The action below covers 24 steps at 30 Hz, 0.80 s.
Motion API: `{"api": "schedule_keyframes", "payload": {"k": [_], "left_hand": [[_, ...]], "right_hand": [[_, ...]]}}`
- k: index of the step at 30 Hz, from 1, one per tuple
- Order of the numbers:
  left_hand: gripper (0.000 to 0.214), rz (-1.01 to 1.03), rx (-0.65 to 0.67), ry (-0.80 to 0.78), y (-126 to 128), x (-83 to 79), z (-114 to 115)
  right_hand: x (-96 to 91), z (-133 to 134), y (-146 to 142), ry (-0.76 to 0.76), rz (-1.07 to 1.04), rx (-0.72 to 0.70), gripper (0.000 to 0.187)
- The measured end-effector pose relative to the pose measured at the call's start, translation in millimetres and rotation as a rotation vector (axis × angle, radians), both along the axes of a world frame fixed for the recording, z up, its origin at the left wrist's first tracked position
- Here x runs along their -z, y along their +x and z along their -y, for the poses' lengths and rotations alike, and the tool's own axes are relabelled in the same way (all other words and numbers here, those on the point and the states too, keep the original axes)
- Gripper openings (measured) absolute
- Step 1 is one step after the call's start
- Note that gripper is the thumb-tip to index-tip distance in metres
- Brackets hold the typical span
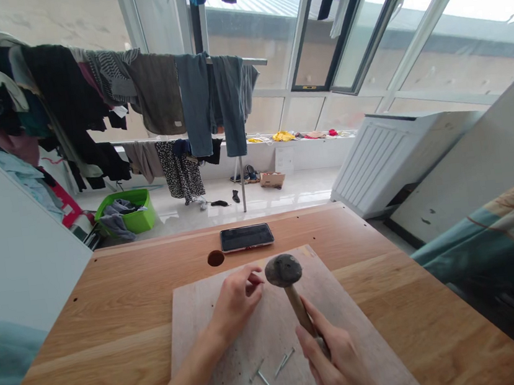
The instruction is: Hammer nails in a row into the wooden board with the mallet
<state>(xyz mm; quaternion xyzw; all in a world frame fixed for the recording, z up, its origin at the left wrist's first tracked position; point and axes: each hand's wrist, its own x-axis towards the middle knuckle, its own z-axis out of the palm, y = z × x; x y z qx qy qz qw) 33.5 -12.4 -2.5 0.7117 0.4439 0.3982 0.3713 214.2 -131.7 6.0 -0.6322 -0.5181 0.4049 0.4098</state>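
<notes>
The person's right hand [332,349] is closed around the wooden handle of a hammer [284,271], whose dark, rounded head is raised toward the far side and tilts slightly to the left. The left hand [238,301] is at the far part of a pale board [240,360], just left of the hammer head; its fingers are curled with a narrow gap at the tips, and whether something small is pinched there cannot be told. The board lies flat on a wood-grained counter [382,296], its surface marked with small dark specks.

Loose nails [266,382] lie on the near part of the board, between the left forearm and the right hand, two of them at an angle to each other and others close together just to the right. Beyond the board's far edge, a dark-screened phone [246,237] lies flat on the counter, with a round hole [216,258] to its near left.

On the far side of the room, clothes [158,92] hang along a rack in front of the windows. A green basin [141,219] with cloth in it stands on the floor to the far left, and a small cardboard box [272,180] sits near the far wall. A white ribbed cabinet [375,159] stands at the far right.
</notes>
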Motion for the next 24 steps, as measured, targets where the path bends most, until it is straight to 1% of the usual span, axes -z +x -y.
{"api": "schedule_keyframes", "payload": {"k": [4, 9, 12, 15, 17, 19, 21, 22, 24], "left_hand": [[0.032, 0.005, 0.024, 0.01, 0.2, -5.0, 0.5], [0.036, -0.002, 0.025, 0.012, 0.3, -9.7, 1.5], [0.032, -0.003, 0.039, 0.006, 0.2, -6.4, 0.9], [0.027, -0.03, 0.037, 0.004, -1.5, -2.1, -0.9], [0.027, -0.086, 0.017, 0.043, -3.3, -4.1, -1.3], [0.028, -0.17, -0.014, 0.098, -4.1, -12.9, 1.3], [0.026, -0.275, 0.005, 0.135, -1.9, -27.3, 9.4], [0.023, -0.344, 0.051, 0.154, 0.7, -35.2, 16.2], [0.017, -0.534, 0.196, 0.211, 8.8, -48.3, 34.3]], "right_hand": [[1.6, 0.0, -3.9, -0.015, 0.065, -0.022, 0.071], [-1.8, 0.0, -6.4, -0.01, 0.05, -0.021, 0.068], [-4.0, 0.0, -8.5, -0.036, 0.001, -0.011, 0.069], [-3.1, 4.9, -6.1, -0.055, -0.095, 0.011, 0.071], [-0.7, 11.6, 0.7, -0.073, -0.147, 0.032, 0.072], [2.2, 19.3, 11.5, -0.101, -0.163, 0.062, 0.074], [4.4, 25.8, 23.8, -0.125, -0.135, 0.089, 0.076], [5.0, 28.0, 29.4, -0.134, -0.114, 0.093, 0.077], [5.6, 29.9, 37.6, -0.161, -0.086, 0.069, 0.079]]}}
